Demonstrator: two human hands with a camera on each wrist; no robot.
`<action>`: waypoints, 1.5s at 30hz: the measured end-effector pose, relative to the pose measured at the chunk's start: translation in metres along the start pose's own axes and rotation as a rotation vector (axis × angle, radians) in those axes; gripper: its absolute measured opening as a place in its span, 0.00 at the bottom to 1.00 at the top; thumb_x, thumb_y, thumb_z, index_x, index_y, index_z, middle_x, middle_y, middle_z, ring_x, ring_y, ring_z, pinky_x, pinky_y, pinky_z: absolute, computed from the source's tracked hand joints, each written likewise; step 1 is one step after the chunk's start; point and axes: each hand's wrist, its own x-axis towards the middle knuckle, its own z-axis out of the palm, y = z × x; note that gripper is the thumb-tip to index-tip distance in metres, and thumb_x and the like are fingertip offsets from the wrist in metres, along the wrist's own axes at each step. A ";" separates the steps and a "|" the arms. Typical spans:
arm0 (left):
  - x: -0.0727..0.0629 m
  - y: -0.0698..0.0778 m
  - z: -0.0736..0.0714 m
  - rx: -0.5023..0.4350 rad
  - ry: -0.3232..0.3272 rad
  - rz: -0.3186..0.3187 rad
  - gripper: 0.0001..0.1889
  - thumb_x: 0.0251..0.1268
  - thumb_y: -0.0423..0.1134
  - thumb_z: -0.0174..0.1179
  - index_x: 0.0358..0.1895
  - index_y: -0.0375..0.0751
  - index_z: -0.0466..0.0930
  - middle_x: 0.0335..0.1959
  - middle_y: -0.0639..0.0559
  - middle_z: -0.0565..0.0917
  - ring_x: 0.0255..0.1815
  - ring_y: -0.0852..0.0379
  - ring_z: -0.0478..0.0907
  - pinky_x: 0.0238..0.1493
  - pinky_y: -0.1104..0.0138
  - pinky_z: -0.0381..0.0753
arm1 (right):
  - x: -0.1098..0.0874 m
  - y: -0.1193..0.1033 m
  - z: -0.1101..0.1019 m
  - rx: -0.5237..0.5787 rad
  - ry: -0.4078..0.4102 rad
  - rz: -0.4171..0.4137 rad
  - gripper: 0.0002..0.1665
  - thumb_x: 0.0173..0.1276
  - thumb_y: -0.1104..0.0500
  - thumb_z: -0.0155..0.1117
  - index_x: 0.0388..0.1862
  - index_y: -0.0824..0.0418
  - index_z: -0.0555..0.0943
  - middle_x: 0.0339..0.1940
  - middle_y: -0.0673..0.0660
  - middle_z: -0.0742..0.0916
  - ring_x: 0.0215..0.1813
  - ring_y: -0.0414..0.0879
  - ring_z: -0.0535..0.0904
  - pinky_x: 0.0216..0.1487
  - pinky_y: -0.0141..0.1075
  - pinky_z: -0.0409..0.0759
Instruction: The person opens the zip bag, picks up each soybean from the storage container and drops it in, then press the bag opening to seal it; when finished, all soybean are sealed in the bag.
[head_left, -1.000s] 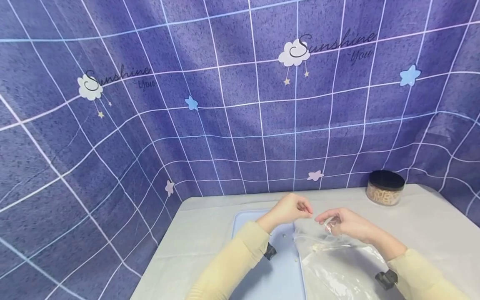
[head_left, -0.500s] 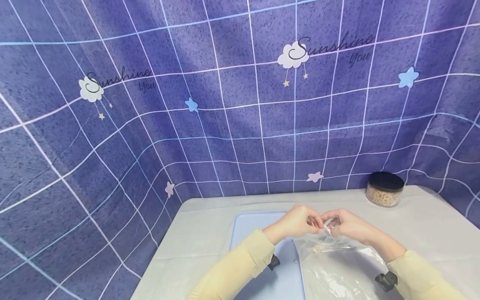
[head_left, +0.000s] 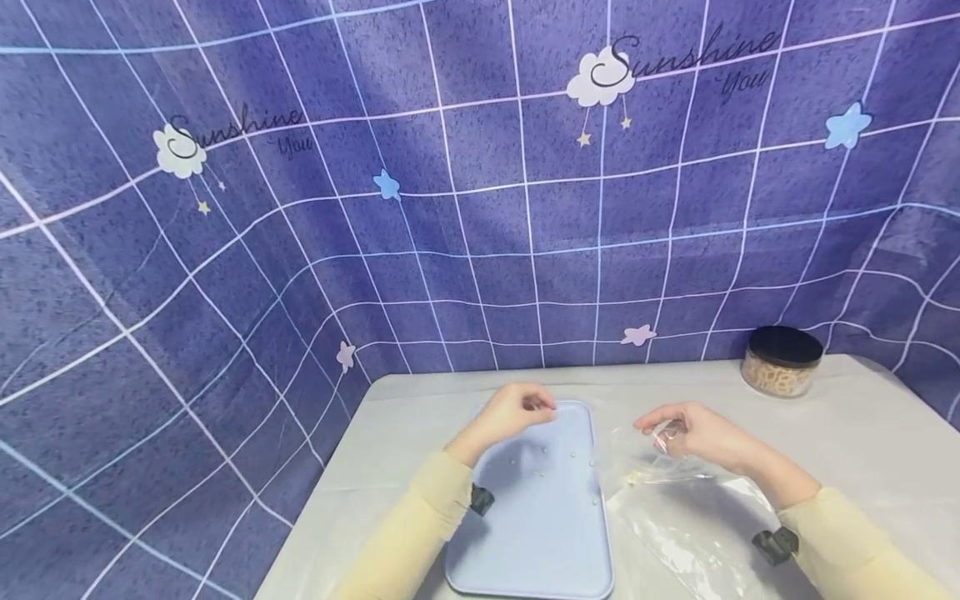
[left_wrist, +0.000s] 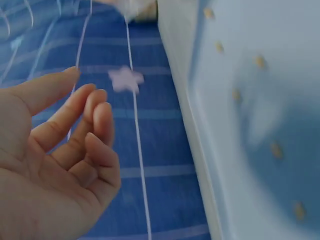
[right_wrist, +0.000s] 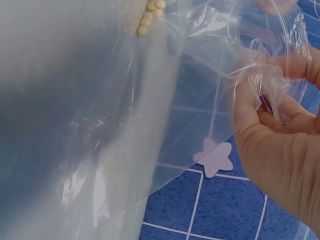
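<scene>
My left hand (head_left: 521, 408) is above the far end of a pale blue tray (head_left: 532, 533). In the left wrist view its fingers (left_wrist: 102, 125) are loosely bent, the thumb stands a little apart, and nothing shows between them. Several small yellowish round pellets (left_wrist: 276, 150) lie scattered on the tray. To the right of the tray, my right hand (head_left: 693, 429) pinches the crumpled upper edge of a clear plastic bag (head_left: 675, 533). A little cluster of yellow pellets (right_wrist: 146, 19) sits inside that bag, as the right wrist view shows.
At the back right of the table (head_left: 862, 467) stands a clear jar (head_left: 782, 362) with a black lid and pale ring-shaped pieces inside. A blue gridded curtain (head_left: 480, 250) hangs behind the table and along its left side.
My left hand first came to the bag's mouth beside the right hand, then moved left over the tray. More of the tray and its pellets now shows. The right hand keeps hold of the bag.
</scene>
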 end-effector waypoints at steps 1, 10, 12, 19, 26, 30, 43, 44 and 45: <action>-0.005 -0.008 -0.004 0.012 0.006 -0.020 0.04 0.65 0.37 0.69 0.41 0.43 0.87 0.36 0.58 0.86 0.38 0.64 0.80 0.48 0.67 0.81 | 0.000 0.000 0.000 0.002 0.000 0.004 0.32 0.50 0.76 0.60 0.59 0.76 0.78 0.52 0.72 0.83 0.42 0.55 0.82 0.38 0.38 0.84; -0.049 -0.050 -0.021 0.188 -0.087 -0.125 0.09 0.53 0.31 0.75 0.36 0.37 0.86 0.25 0.59 0.81 0.28 0.63 0.76 0.40 0.65 0.79 | -0.002 0.005 -0.002 0.038 -0.006 0.021 0.30 0.54 0.75 0.63 0.60 0.76 0.78 0.53 0.72 0.83 0.42 0.56 0.83 0.38 0.38 0.84; -0.055 -0.055 -0.021 0.228 -0.109 -0.140 0.10 0.50 0.32 0.76 0.35 0.39 0.85 0.23 0.61 0.80 0.27 0.64 0.74 0.41 0.63 0.78 | -0.002 0.006 -0.003 0.036 -0.005 0.021 0.30 0.54 0.74 0.63 0.60 0.76 0.78 0.53 0.71 0.83 0.42 0.55 0.83 0.38 0.38 0.84; -0.065 -0.070 -0.012 0.294 -0.137 -0.182 0.12 0.45 0.31 0.79 0.29 0.45 0.84 0.20 0.64 0.77 0.25 0.65 0.72 0.43 0.62 0.76 | -0.001 0.007 -0.004 0.023 -0.002 0.007 0.28 0.56 0.73 0.64 0.59 0.76 0.78 0.52 0.73 0.83 0.41 0.53 0.83 0.39 0.37 0.84; -0.062 -0.075 -0.008 0.281 -0.121 -0.160 0.11 0.46 0.26 0.75 0.25 0.44 0.83 0.18 0.64 0.77 0.24 0.66 0.73 0.39 0.64 0.77 | -0.001 0.008 -0.004 0.022 0.000 0.005 0.28 0.56 0.74 0.64 0.59 0.76 0.79 0.52 0.72 0.83 0.42 0.53 0.82 0.40 0.37 0.84; -0.062 -0.071 -0.009 0.280 -0.118 -0.142 0.10 0.47 0.25 0.73 0.25 0.43 0.83 0.18 0.65 0.77 0.23 0.66 0.73 0.38 0.64 0.77 | -0.001 0.008 -0.004 0.026 -0.002 0.001 0.29 0.55 0.74 0.63 0.59 0.77 0.78 0.52 0.72 0.83 0.41 0.53 0.82 0.40 0.36 0.83; -0.006 0.005 0.006 0.140 -0.102 -0.004 0.07 0.57 0.26 0.69 0.32 0.44 0.85 0.29 0.59 0.84 0.32 0.66 0.78 0.44 0.70 0.80 | 0.000 0.007 -0.004 0.028 -0.001 -0.001 0.32 0.51 0.75 0.61 0.60 0.76 0.78 0.52 0.71 0.83 0.39 0.49 0.82 0.36 0.36 0.82; -0.001 0.014 0.009 0.102 -0.101 0.020 0.07 0.58 0.26 0.69 0.33 0.43 0.85 0.30 0.57 0.85 0.33 0.66 0.79 0.44 0.71 0.80 | -0.001 0.006 -0.004 0.028 -0.002 -0.003 0.32 0.50 0.75 0.61 0.60 0.76 0.78 0.52 0.71 0.83 0.39 0.49 0.82 0.36 0.36 0.82; 0.004 0.023 0.013 0.061 -0.103 0.047 0.07 0.58 0.25 0.69 0.34 0.41 0.85 0.30 0.56 0.85 0.33 0.67 0.79 0.43 0.72 0.80 | -0.001 0.006 -0.003 0.027 -0.003 -0.006 0.32 0.50 0.75 0.61 0.60 0.76 0.78 0.52 0.71 0.83 0.39 0.49 0.82 0.37 0.36 0.82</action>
